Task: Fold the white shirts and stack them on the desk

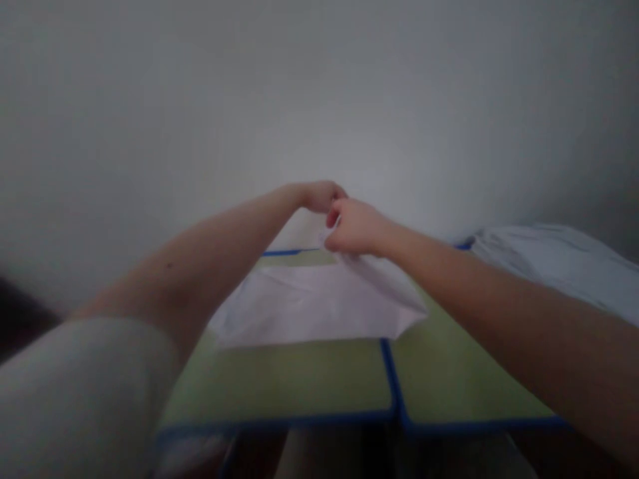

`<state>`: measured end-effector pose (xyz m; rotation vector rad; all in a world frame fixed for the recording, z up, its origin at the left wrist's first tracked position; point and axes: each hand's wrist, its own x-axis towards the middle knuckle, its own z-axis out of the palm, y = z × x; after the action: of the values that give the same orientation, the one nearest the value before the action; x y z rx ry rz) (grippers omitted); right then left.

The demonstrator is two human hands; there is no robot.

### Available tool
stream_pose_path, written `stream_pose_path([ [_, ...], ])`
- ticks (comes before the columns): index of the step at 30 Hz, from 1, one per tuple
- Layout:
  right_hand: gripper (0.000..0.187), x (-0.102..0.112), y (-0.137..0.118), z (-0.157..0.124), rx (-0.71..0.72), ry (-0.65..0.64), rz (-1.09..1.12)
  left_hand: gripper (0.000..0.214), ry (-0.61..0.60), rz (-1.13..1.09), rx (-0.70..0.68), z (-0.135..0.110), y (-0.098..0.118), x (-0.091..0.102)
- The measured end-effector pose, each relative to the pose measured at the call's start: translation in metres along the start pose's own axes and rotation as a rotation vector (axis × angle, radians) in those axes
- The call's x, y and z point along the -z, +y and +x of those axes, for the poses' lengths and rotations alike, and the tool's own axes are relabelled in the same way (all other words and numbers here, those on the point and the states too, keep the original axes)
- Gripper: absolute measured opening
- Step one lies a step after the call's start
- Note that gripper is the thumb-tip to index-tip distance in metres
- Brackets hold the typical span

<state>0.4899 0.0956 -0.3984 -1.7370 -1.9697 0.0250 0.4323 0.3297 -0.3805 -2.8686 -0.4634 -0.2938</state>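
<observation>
A white cloth (309, 303) lies spread on a green table top with blue edging (299, 382). Both my arms reach forward over it and meet at the cloth's far edge. My left hand (319, 195) is closed, fingers pinched on the far part of the cloth. My right hand (355, 228) is curled into a grip on the same far edge, lifting a fold of it slightly off the table. The fingertips of both hands are partly hidden by each other.
A plain white wall (319, 86) rises just behind the table. A pile of pale grey-white fabric (554, 263) lies at the right. A blue seam (392, 379) splits the green surface into two panels. The table's near edge is at the bottom.
</observation>
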Motion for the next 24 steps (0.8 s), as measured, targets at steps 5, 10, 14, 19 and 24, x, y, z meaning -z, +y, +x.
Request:
stream_pose_path([
  [5,0.028,-0.050,-0.031,0.020,0.192,-0.123,-0.075,0.028,-0.058,-0.091,0.128,-0.076,-0.021,-0.017],
  [10,0.037,-0.131,-0.068,0.008,0.322,-0.232,-0.048,0.033,-0.103,-0.169,0.211,-0.156,-0.037,-0.071],
  [14,0.061,-0.150,-0.061,-0.022,0.485,-0.285,0.029,0.041,-0.185,-0.245,0.237,-0.194,-0.039,-0.109],
  [19,0.057,-0.099,0.000,-0.028,0.332,-0.199,0.037,0.040,-0.059,-0.213,0.395,-0.189,-0.009,-0.107],
  [24,0.043,-0.078,0.078,-0.021,0.226,-0.145,-0.092,0.067,-0.016,-0.254,0.281,-0.150,0.082,-0.099],
])
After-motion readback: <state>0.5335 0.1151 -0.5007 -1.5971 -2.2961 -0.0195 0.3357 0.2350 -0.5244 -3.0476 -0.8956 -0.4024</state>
